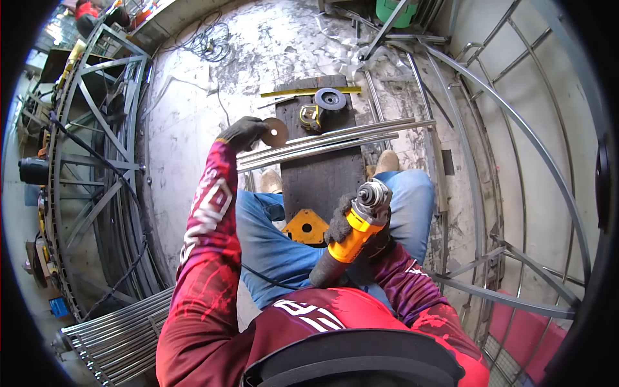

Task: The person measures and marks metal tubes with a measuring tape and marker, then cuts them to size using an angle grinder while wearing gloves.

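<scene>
My left hand (244, 134), in a dark glove, holds a thin brown disc (275, 131) with a centre hole by its edge. In my right hand (361, 226), also gloved, is a yellow and black angle grinder (351, 240), its bare spindle pointing up and no disc on it. Several shiny metal tubes (322, 144) lie across a dark board (325, 177) between my feet. On the board's far part are a yellow tape measure (310, 117) and a black wheel (331, 99). A yellow angled piece (305, 228) with a hole lies on its near part.
A yellow strip (348, 89) crosses the board's far end. Metal frames (103, 129) stand on the left, curved railings (516, 116) on the right. A coiled cable (206, 42) lies on the floor. A green bucket (396, 11) is at the back. A person (103, 16) is at upper left.
</scene>
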`<state>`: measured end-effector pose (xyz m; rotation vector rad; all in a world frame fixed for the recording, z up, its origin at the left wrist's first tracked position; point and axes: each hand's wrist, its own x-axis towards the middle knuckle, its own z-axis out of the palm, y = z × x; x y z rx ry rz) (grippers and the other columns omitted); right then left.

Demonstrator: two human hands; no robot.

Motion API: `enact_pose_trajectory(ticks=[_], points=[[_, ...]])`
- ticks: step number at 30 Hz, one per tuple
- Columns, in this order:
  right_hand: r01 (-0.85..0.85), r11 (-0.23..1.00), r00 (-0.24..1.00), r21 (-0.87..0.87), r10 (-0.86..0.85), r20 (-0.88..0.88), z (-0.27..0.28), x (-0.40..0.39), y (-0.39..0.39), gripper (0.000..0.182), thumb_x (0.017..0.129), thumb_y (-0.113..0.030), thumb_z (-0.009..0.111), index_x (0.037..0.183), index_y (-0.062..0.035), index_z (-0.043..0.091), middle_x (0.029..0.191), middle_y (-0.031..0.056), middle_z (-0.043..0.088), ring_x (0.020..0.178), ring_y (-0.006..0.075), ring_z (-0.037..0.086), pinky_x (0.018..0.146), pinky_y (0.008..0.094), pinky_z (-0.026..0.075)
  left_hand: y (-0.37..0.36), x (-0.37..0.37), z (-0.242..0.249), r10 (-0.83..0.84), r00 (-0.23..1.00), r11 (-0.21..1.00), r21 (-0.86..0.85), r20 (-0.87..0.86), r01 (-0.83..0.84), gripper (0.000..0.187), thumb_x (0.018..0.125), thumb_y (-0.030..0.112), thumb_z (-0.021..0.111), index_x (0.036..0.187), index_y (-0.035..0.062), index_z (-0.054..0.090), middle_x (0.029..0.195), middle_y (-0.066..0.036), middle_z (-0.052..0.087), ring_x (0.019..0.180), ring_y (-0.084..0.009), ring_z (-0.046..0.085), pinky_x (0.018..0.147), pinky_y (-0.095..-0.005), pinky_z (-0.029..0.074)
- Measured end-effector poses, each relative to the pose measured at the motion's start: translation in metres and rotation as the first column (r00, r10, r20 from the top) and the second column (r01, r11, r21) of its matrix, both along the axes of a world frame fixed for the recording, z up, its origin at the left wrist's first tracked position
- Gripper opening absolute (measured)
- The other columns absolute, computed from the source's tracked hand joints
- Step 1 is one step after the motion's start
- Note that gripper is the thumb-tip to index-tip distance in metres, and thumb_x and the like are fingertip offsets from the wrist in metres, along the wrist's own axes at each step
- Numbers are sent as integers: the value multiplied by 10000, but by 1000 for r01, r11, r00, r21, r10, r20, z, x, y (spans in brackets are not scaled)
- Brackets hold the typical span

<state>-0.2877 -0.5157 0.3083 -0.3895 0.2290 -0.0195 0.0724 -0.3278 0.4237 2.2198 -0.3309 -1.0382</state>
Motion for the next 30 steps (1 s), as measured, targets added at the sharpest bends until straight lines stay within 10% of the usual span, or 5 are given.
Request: enact_pose_trajectory(ticks=[7,11,17,20,30], points=[[-121,978,954,171,67,293,11,0,8,392,1040,-388,449,1241,-59,524,1024,128,624,842,277,663,776,425,557,4,-168,76,-38,948,872,-474,-316,-123,409,969,328,724,1247,32,678,927,-24,694,761,-97,624,654,-276,521],[-191,917,938,349,66,339,-25,-16,17,421,1057,-384,438,1310,-53,500,1078,133,612,928,283,649,844,455,548,-42,-223,100,-265,964,761,-608,26,226,331,981,267,686,1146,-20,691,899,-29,711,788,-105,631,725,-283,536],[-414,822,696,392,8,718,105,-6,46,786,949,-721,441,1329,-39,537,858,145,592,795,319,603,807,503,485,-78,-229,158,-569,822,712,-512,-20,480,280,982,222,675,1109,-27,692,1005,-87,713,947,-122,660,832,-300,545],[-374,816,755,440,-7,656,98,-13,54,820,907,-767,406,1309,-69,559,747,95,550,694,297,544,796,496,440,-83,-240,152,-359,923,800,-464,138,381,304,990,244,661,1118,-30,693,933,-74,707,896,-148,664,802,-327,548],[-298,867,854,398,56,517,96,-11,35,915,829,-876,362,1358,-150,537,767,103,544,707,314,545,790,516,431,-89,-233,126,-415,880,835,-287,232,469,337,1003,299,602,987,-22,702,836,-100,661,795,-176,646,737,-346,532]])
